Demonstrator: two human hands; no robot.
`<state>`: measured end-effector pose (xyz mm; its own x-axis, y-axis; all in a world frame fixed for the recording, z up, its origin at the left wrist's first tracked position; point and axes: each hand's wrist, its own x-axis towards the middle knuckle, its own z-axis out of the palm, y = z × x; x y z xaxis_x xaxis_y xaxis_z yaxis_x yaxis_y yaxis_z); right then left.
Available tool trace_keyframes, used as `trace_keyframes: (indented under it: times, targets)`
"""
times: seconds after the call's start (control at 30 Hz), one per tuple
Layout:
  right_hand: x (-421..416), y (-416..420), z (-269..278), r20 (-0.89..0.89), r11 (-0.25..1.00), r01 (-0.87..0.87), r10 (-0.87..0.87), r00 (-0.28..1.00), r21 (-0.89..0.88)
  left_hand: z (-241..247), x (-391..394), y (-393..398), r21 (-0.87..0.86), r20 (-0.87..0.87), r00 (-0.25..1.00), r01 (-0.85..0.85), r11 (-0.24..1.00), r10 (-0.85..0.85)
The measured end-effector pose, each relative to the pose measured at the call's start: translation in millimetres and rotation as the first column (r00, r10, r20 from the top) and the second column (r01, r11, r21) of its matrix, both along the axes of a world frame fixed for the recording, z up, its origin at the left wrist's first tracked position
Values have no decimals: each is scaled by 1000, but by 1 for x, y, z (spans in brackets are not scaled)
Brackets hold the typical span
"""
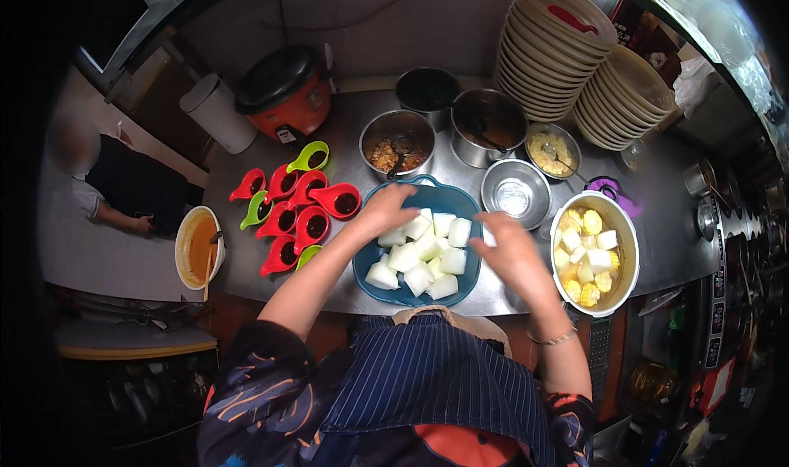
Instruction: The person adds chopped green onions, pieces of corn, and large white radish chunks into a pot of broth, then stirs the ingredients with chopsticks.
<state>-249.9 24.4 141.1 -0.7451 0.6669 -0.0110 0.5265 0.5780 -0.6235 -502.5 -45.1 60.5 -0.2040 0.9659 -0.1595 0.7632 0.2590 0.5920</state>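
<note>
In front of me stands a blue plastic basin [364, 277] with several pale chunks of peeled white melon or gourd [427, 247] in it. My left hand [387, 209] is over its upper left rim, fingers apart, close to the chunks. My right hand [508, 245], blurred, hovers by the right rim with its fingers spread. Neither hand visibly holds anything; whether they touch the rim cannot be told. Right of my right hand, a light-coloured pot [630, 285] contains corn pieces [592, 221] and white chunks in broth.
Red and green sauce cups [312, 225] of dark liquid stand left on the steel counter [345, 112]. Behind are a red rice cooker [290, 106], metal pots [397, 134], a metal bowl [516, 189] and stacked bowls [548, 54]. A person [132, 177] is far left, near an orange-sauce bowl [200, 251].
</note>
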Motion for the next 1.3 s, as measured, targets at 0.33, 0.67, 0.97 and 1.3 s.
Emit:
trace_keyframes:
  times: [0.33, 0.67, 0.97, 1.3]
  targets:
    - [-94, -28, -101, 539, 990, -138, 100, 836, 32, -28, 2, -13, -385, 8, 998, 57, 921, -59]
    - [-100, -20, -123, 73, 886, 103, -78, 994, -451, -60, -8, -8, -365, 507, 826, -55, 929, 248]
    - [-85, -13, -124, -73, 789, 93, -173, 982, -608, -53, -8, -7, -482, 676, 569, -138, 865, 467]
    - [-69, -8, -96, -382, 727, -116, -212, 899, -677, -12, -5, -29, -367, 895, 239, -87, 926, 377]
